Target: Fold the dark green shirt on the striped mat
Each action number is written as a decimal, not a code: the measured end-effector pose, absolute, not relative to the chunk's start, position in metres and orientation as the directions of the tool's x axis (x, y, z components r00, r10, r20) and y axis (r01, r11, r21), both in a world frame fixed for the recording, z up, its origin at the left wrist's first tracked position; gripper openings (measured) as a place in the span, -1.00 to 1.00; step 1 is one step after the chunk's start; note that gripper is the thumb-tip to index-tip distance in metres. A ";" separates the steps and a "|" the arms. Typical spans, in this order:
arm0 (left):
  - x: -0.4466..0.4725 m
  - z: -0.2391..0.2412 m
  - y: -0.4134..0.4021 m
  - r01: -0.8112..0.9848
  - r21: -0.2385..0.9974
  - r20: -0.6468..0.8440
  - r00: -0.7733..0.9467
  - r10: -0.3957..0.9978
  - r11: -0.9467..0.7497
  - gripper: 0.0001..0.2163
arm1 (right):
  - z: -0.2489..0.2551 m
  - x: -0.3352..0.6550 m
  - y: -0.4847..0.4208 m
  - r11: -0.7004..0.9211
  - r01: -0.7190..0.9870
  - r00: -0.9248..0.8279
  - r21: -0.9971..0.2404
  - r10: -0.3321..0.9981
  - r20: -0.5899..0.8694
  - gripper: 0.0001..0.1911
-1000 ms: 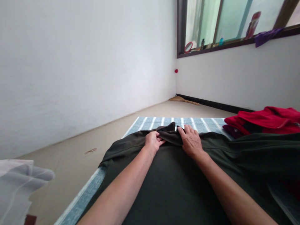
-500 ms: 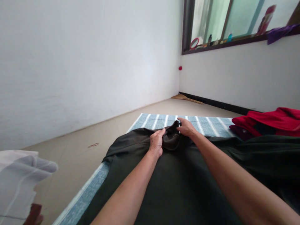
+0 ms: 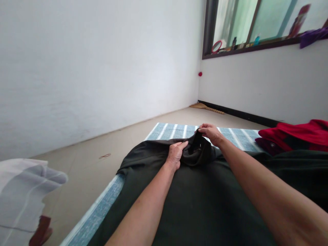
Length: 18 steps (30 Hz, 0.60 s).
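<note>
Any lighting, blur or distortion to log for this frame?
Head view: the bright window leaves the white wall without hard shadows; head view: the dark garment loses fold detail near the bottom; head view: the red bottle at upper right leans and looks soft, probably lens stretch; head view: the left hand and right hand are fairly clear.

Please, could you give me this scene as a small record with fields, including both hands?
Left grip: closed on the dark greenish-black cloth garment, at its far edge
Right grip: pinching a raised part of that edge
Under the garment: blue, white-striped flat surface
At right: folded bright-red cloth
On the beige floor: tan broom-like object
On the dark window sill: round red-rimmed mirror; purple cloth, hanging over
</note>
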State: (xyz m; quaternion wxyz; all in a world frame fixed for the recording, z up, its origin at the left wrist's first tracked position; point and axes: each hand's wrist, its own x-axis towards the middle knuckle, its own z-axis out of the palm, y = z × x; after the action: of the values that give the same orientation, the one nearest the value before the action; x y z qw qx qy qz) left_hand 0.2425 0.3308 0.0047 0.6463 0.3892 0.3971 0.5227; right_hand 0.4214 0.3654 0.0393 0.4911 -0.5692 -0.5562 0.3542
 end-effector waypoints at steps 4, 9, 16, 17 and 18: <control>0.233 0.014 0.332 -0.364 0.897 -0.166 0.249 0.954 0.251 -0.79 | 0.035 0.418 0.365 0.082 0.152 0.119 -0.985 0.988 0.100 -0.80; 0.221 0.026 0.329 -0.395 0.839 -0.228 0.368 0.901 0.374 -0.84 | 0.029 0.410 0.369 0.024 0.134 0.139 -0.991 0.989 0.043 -0.82; 0.218 0.024 0.326 -0.512 0.685 -0.224 0.528 0.819 0.518 -0.77 | 0.030 0.400 0.377 -0.080 0.343 0.168 -0.936 0.986 -0.023 -0.78; 0.219 0.023 0.326 -0.494 0.696 -0.229 0.535 0.813 0.521 -0.76 | 0.030 0.399 0.378 -0.091 0.382 0.169 -0.920 0.985 -0.027 -0.77; 0.219 0.023 0.326 -0.457 0.730 -0.231 0.535 0.813 0.508 -0.75 | 0.030 0.399 0.378 -0.099 0.420 0.170 -0.902 0.985 -0.029 -0.77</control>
State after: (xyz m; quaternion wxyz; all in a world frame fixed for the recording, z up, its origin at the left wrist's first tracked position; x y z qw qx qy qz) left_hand 0.2194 0.3263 0.0226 0.8194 0.3097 0.2873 0.3874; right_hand 0.3992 0.3781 0.0300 0.4002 -0.6519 -0.5387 0.3532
